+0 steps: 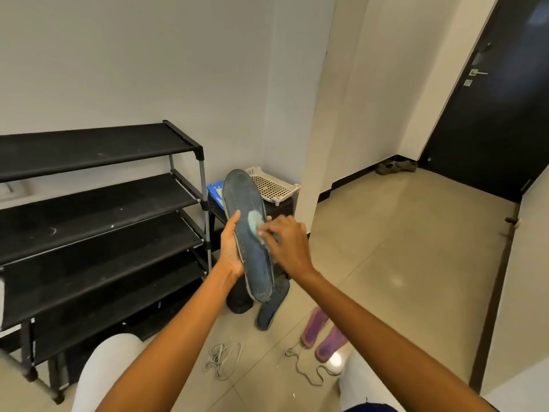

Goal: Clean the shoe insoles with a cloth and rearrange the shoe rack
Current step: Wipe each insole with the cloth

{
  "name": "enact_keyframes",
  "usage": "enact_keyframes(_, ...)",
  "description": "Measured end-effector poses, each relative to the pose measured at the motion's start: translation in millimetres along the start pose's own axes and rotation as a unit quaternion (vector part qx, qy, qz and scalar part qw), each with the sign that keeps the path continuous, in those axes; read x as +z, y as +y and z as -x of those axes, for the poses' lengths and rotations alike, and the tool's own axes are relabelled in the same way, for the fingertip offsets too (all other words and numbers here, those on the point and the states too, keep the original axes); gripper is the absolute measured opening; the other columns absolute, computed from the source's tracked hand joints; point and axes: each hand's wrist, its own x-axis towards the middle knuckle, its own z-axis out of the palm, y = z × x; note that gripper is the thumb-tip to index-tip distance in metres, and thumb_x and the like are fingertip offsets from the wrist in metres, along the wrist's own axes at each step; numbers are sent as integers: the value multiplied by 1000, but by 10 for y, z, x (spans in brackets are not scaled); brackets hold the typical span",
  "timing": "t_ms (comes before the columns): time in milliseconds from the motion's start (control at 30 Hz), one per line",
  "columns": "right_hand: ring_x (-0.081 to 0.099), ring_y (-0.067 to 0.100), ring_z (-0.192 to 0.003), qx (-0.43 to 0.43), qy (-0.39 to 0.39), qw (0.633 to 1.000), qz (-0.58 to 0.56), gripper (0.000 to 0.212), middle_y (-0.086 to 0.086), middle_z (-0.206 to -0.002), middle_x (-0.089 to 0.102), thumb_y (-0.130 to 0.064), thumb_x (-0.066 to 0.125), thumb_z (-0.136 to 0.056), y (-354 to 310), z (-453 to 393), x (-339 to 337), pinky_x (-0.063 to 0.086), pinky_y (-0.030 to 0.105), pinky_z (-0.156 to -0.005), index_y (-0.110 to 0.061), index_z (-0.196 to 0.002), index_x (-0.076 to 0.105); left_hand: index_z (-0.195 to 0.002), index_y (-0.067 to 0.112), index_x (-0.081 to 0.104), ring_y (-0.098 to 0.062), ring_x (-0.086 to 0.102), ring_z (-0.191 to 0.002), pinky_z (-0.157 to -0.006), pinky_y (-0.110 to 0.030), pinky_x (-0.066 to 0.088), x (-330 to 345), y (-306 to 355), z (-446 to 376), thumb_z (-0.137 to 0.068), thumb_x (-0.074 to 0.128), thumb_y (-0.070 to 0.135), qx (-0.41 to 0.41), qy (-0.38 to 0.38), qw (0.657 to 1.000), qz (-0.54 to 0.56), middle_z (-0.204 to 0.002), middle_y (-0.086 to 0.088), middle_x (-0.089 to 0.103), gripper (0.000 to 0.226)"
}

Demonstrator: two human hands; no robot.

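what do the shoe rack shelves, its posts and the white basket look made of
Shoe rack shelves: likely matte black fabric, dull with pale dust specks. Posts: apparently grey metal tube with a slight sheen, in black plastic-looking joints. White basket: probably moulded plastic, with an even grid of holes.

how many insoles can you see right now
4: a dark insole held in the hands, another dark insole on the floor below it, two purple insoles on the floor; others may be hidden.

Soft indoor light, wide-angle edge warping
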Motion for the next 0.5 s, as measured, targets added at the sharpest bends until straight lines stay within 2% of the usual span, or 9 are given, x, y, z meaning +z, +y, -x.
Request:
enact_keyframes(67,46,14,-89,79,64,994,-37,15,3,-95,60,-25,66,-86,73,-258,-110,36,34,-79,-16,-96,72,-107,5,64,-26,65,-71,-67,-35,56,9,-14,38,-86,52,37,7,-4,1000,-26,-86,-14,69,40)
enact_keyframes(167,49,18,-99,127,41,991,-18,17,2,-103,62,-29,64,-87,115,-483,-107,32,31,-82,-18,-97,73,-107,5,64,-27,67,-74,-71,-36,56,124,-43,60,-88,50,34,9,-26,999,-35,-88,-15,69,38)
enact_keyframes(267,51,18,-94,73,-2,997,-1,15,0,-96,66,-31,61,-88,5,-296,51,33,34,-81,-21,-92,72,-107,7,65,-25,68,-80,-71,-35,57,224,-21,57,-91,44,55,26,6,999,-19,-92,-15,69,55)
enact_keyframes(367,51,17,-86,-17,-63,998,-17,14,0,-88,67,-30,63,-87,-86,10,78,29,31,-75,-20,-88,72,-127,7,56,-30,58,-112,-93,-41,50,182,52,16,-73,55,72,10,13,1000,-5,-125,-19,58,84)
enact_keyframes(400,50,17,-84,-47,-82,995,-11,13,0,-87,67,-30,64,-86,-64,15,31,28,30,-73,-20,-88,73,-130,8,54,-30,57,-114,-94,-43,49,153,65,15,-73,54,73,6,12,1000,-7,-126,-19,57,87)
enact_keyframes(433,50,16,-83,-68,-83,994,2,13,0,-87,67,-30,65,-85,-27,-41,-16,28,30,-73,-20,-89,73,-128,9,55,-30,61,-106,-89,-42,52,133,63,9,-75,49,72,6,10,1000,-8,-118,-18,62,83)
enact_keyframes(500,49,15,-86,-23,-24,999,2,15,2,-91,67,-29,64,-87,15,-274,-102,27,29,-75,-18,-94,72,-121,9,59,-25,66,-87,-76,-38,57,165,43,31,-84,41,68,12,-13,1000,1,-100,-14,67,72)
